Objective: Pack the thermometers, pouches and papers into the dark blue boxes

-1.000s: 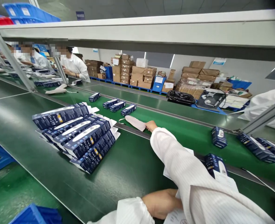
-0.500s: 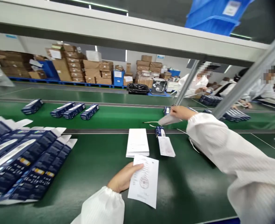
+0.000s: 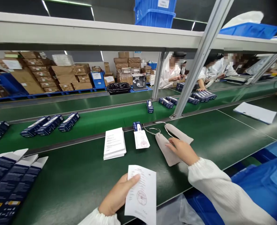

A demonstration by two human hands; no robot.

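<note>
Grey pouch now set down under the flat right hand at two o'clock; left hand pinches the stamped sheet, unplaced.

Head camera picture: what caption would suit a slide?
A left hand holds a printed sheet; the right hand rests on pale pouches on the green bench.

Green bench bears pouches, paper stack, flat boxes
</note>
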